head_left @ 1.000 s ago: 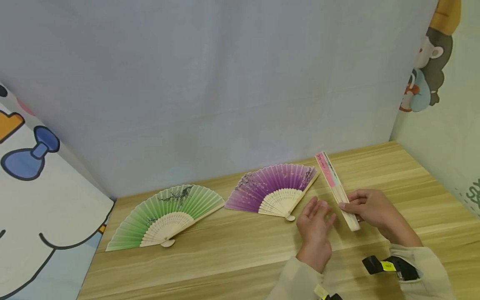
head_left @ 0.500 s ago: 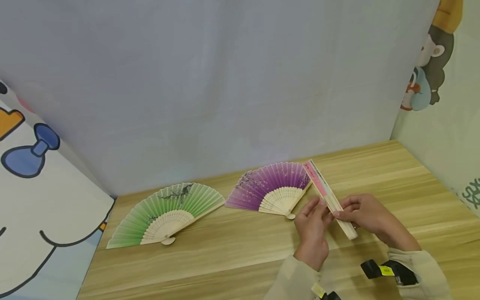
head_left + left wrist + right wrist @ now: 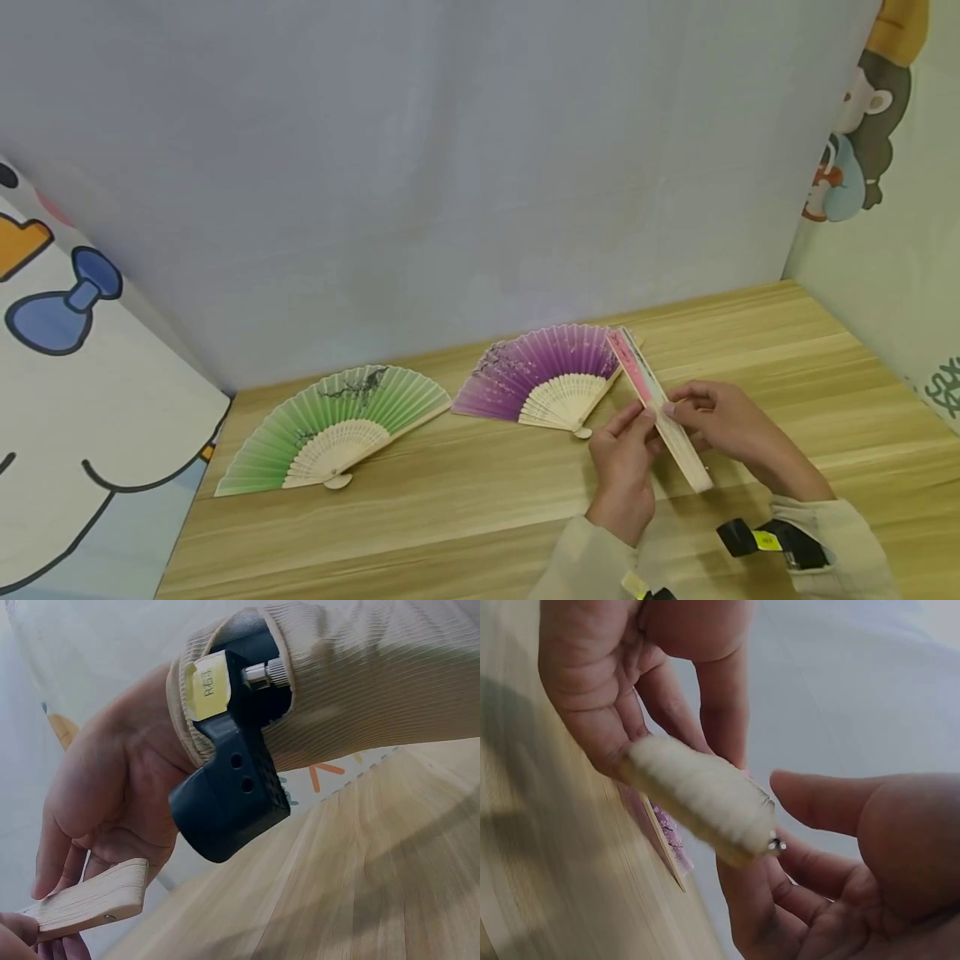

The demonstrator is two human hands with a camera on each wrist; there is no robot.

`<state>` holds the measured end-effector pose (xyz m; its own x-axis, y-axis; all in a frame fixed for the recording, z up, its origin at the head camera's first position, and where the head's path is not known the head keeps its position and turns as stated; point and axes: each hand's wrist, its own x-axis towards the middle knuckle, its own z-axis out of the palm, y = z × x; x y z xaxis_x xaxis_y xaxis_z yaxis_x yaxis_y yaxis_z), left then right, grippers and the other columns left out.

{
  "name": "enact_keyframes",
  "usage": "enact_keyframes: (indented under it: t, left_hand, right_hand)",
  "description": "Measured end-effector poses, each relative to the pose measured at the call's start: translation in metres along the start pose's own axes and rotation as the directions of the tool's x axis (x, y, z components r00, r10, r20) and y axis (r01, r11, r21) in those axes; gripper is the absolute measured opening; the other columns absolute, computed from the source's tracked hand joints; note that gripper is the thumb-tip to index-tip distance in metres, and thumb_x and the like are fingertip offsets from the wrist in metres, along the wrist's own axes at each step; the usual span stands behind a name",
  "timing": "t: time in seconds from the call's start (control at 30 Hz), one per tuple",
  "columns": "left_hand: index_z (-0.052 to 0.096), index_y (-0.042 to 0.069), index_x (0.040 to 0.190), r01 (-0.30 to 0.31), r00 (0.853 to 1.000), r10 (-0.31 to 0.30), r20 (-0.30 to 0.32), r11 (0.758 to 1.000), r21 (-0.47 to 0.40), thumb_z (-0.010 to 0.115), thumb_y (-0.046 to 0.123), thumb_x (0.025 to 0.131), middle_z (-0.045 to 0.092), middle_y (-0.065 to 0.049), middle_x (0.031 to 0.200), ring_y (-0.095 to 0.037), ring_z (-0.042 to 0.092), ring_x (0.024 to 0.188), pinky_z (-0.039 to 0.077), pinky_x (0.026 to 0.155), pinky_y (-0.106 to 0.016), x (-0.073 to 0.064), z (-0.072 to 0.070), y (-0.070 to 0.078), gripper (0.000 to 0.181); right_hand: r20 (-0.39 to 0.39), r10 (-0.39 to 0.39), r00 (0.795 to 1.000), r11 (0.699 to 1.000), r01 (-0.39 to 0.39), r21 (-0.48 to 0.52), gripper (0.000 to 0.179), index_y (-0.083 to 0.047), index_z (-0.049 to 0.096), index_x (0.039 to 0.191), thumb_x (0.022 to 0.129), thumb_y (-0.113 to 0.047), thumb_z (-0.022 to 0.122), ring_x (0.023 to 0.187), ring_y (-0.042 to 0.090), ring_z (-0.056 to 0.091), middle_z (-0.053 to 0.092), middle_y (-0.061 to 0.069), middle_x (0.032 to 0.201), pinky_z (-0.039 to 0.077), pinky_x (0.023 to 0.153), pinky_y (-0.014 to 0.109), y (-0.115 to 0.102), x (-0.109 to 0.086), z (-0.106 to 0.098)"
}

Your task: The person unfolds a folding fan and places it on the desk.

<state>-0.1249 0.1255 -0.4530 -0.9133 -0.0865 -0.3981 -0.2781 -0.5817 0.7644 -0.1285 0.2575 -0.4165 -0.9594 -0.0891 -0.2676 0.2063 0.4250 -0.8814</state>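
Observation:
A folded hand fan with a pink printed leaf and pale ribs is held up at a slant between both hands. My left hand pinches its left edge about midway, thumb on top. From the other side, my right hand holds it with the thumb at the edge and the fingers behind. Its ribbed lower end, with a small metal rivet, juts toward the camera in the right wrist view, where the fan lies between both hands. The left wrist view shows the right thumb lying on the fan.
Spread on the wooden table are a purple fan, just left of the hands, and a green fan farther left. A grey cloth hangs behind. Cartoon-printed panels flank both sides.
The folded fan has moved left and toward the body, its top now overlapping the purple fan. The left hand, apart from it earlier, now pinches it; the right hand has moved its hold up the fan.

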Motion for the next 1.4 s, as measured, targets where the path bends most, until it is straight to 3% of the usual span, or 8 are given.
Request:
enact_keyframes:
  t: [0.13, 0.37, 0.63, 0.9, 1.2, 1.4]
  left_hand:
    - [0.073, -0.009, 0.109, 0.006, 1.0, -0.006, -0.003, 1.0, 0.021, 0.07, -0.005, 0.095, 0.072, -0.008, 0.088, -0.013, 0.066, 0.075, 0.055, 0.065, -0.022, -0.002, -0.001, -0.001, 0.016]
    - [0.073, -0.009, 0.11, 0.012, 1.0, -0.012, 0.001, 0.999, 0.036, 0.07, -0.004, 0.095, 0.073, -0.007, 0.088, -0.012, 0.066, 0.074, 0.053, 0.063, -0.02, -0.001, -0.002, -0.002, 0.017]
    - [0.073, -0.008, 0.112, 0.019, 1.0, -0.019, -0.005, 0.998, 0.054, 0.07, -0.003, 0.095, 0.074, -0.009, 0.091, -0.012, 0.066, 0.076, 0.052, 0.064, -0.02, -0.001, -0.002, -0.001, 0.017]
    - [0.071, -0.01, 0.112, -0.003, 1.0, 0.003, -0.015, 0.999, 0.035, 0.067, -0.004, 0.097, 0.073, -0.011, 0.092, -0.012, 0.064, 0.074, 0.05, 0.062, -0.019, 0.0, -0.002, 0.001, 0.017]
    - [0.071, -0.011, 0.112, -0.03, 1.0, 0.03, 0.0, 1.0, 0.003, 0.066, -0.004, 0.096, 0.073, -0.011, 0.094, -0.013, 0.064, 0.075, 0.053, 0.065, -0.02, 0.004, -0.007, 0.001, 0.017]
    - [0.07, -0.012, 0.114, -0.027, 0.999, 0.025, -0.039, 0.999, -0.04, 0.065, -0.006, 0.097, 0.072, -0.015, 0.101, -0.016, 0.066, 0.078, 0.057, 0.068, -0.023, 0.004, -0.005, 0.004, 0.019]
  right_hand:
    - [-0.02, 0.01, 1.0, 1.0, -0.01, 0.026, 0.043, 0.015, 0.054, 0.139, 0.111, -0.017, 0.055, 0.093, 0.019, 0.072, 0.07, 0.027, 0.123, 0.064, 0.074, 0.035, 0.0, 0.001, 0.0]
    - [-0.031, 0.032, 0.999, 0.996, -0.029, 0.079, 0.041, 0.016, 0.055, 0.136, 0.11, -0.015, 0.056, 0.092, 0.014, 0.07, 0.073, 0.013, 0.113, 0.065, 0.075, 0.034, 0.003, 0.003, 0.0]
    - [-0.026, 0.047, 0.999, 0.995, -0.045, 0.094, 0.044, 0.016, 0.056, 0.136, 0.11, -0.019, 0.058, 0.092, 0.01, 0.067, 0.071, 0.011, 0.114, 0.064, 0.076, 0.031, 0.006, 0.003, -0.001]
    - [-0.071, 0.064, 0.995, 0.985, -0.052, 0.164, 0.041, 0.018, 0.053, 0.133, 0.108, -0.015, 0.059, 0.085, 0.007, 0.066, 0.072, -0.003, 0.099, 0.063, 0.072, 0.028, 0.008, 0.003, -0.003]
    - [-0.113, 0.089, 0.99, 0.976, -0.064, 0.208, 0.037, 0.016, 0.052, 0.129, 0.108, -0.014, 0.06, 0.08, 0.007, 0.066, 0.07, -0.005, 0.092, 0.063, 0.071, 0.027, 0.012, 0.004, -0.005]
    - [-0.135, 0.104, 0.985, 0.97, -0.07, 0.235, 0.038, 0.016, 0.051, 0.13, 0.108, -0.013, 0.061, 0.081, 0.005, 0.067, 0.069, -0.007, 0.091, 0.064, 0.073, 0.027, 0.011, 0.004, -0.006]
